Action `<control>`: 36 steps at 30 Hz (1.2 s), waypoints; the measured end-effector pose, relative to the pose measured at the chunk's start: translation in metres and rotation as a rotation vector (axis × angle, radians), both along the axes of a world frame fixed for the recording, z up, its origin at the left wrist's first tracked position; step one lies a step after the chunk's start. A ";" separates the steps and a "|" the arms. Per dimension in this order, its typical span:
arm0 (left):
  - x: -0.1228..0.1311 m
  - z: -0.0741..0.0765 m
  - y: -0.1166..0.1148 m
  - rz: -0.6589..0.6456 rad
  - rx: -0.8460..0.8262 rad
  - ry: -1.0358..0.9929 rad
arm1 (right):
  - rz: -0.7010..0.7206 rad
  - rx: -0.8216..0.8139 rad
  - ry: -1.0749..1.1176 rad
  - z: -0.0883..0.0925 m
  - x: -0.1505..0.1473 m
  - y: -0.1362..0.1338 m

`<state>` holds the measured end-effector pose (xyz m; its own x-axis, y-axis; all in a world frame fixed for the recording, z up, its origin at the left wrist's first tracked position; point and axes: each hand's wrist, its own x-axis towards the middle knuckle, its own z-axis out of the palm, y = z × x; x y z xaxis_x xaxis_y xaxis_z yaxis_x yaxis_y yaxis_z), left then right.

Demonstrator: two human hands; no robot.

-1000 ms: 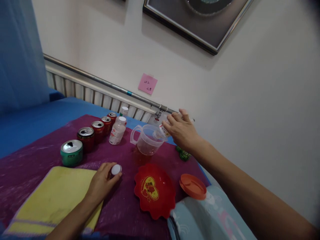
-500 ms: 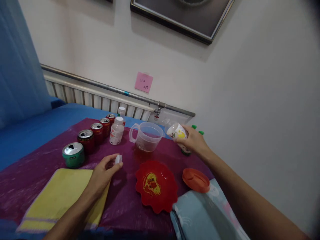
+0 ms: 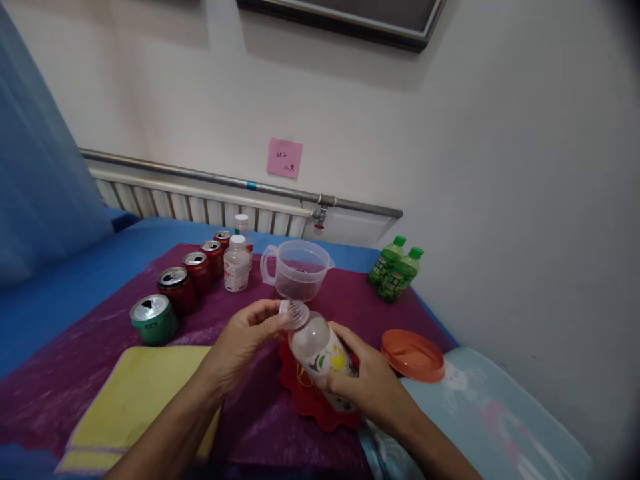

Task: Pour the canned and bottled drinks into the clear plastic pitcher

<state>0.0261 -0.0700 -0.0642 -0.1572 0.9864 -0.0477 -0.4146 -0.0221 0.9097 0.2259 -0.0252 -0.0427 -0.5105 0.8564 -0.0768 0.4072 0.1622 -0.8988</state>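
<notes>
- Apparently at the capping step, holding a white cap [image 3: 284,307] edge-on right beside the open, threaded mouth of a clear plastic bottle [image 3: 313,337]; cannot tell about contact.
- With the left hand [image 3: 245,340], pinching the cap between the fingers; with the right hand [image 3: 370,383], clamping the fingers round the bottle's labelled body.
- Next, by judgement, calls for setting the cap square over the mouth, steadying the bottle, then twisting along the threads.
- As for looks: see-through, apparently empty, tilted with neck toward eleven o'clock; wrapped in a white label with yellow, lemon-like print; partly hidden by the right hand.
- Placed toward six o'clock from mid-view, overlapping a red scalloped dish [image 3: 294,375]; near twelve o'clock from there, a translucent plastic jug [image 3: 299,270]; toward two, green-capped bottles [image 3: 397,280].
</notes>
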 end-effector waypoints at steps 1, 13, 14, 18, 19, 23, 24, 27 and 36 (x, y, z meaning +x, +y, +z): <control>-0.002 0.001 -0.001 -0.004 0.000 0.050 | 0.008 0.046 -0.031 0.000 -0.001 -0.001; -0.029 0.021 -0.011 -0.107 0.010 0.484 | 0.040 0.370 -0.314 -0.009 -0.004 -0.012; -0.031 0.021 -0.011 -0.115 0.006 0.509 | 0.043 0.372 -0.308 -0.010 -0.005 -0.013; -0.034 0.023 -0.014 -0.137 0.010 0.521 | 0.016 0.335 -0.239 -0.016 -0.008 -0.018; -0.033 0.023 -0.015 -0.132 0.013 0.494 | 0.006 0.312 -0.209 -0.018 -0.009 -0.019; -0.028 0.017 -0.020 -0.088 0.028 0.331 | -0.036 0.191 -0.048 -0.024 -0.013 -0.026; -0.025 0.012 -0.022 -0.095 0.030 0.309 | -0.046 0.164 0.003 -0.025 -0.015 -0.028; -0.014 -0.005 -0.030 -0.175 0.014 0.319 | -0.069 0.136 0.133 -0.032 -0.022 -0.032; -0.013 -0.012 -0.033 0.065 -0.030 0.336 | -0.110 0.321 0.071 -0.056 -0.033 -0.031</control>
<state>0.0135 -0.1027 -0.0758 -0.2315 0.9728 -0.0113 -0.0902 -0.0099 0.9959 0.1930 -0.0563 -0.0984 -0.4085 0.8812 0.2381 0.3766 0.4003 -0.8354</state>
